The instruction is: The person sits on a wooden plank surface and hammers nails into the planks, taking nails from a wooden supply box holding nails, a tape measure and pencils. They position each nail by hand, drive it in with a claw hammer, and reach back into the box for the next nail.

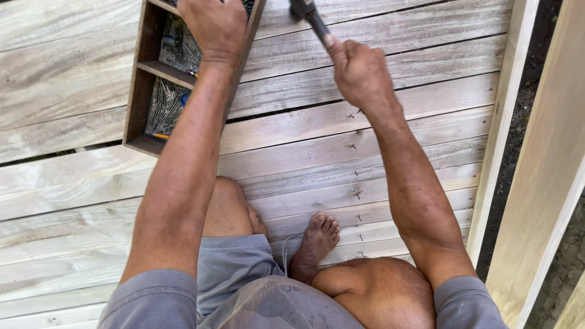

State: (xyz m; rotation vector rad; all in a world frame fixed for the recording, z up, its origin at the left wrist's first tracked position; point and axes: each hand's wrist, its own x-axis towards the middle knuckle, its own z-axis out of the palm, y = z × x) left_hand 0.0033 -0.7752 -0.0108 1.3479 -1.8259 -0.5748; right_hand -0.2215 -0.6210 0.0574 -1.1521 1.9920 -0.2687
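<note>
gripping hammer (308, 15), right hand (359, 70); left hand (213, 24) over nail tray (137, 91) edge

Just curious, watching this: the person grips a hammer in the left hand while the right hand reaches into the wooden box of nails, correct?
Not quite; the hands are swapped. The head view shows the right hand gripping the hammer, while the left hand reaches into the wooden box of nails on the plank floor.

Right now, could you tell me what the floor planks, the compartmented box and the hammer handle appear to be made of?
Floor planks: bare, unfinished wood, grey and weathered, grain and nail heads showing. Compartmented box: darker brown wood, seemingly stained or aged, holding nails. Hammer handle in the right hand: dark and smooth, possibly metal or rubber; too blurred to tell.
</note>
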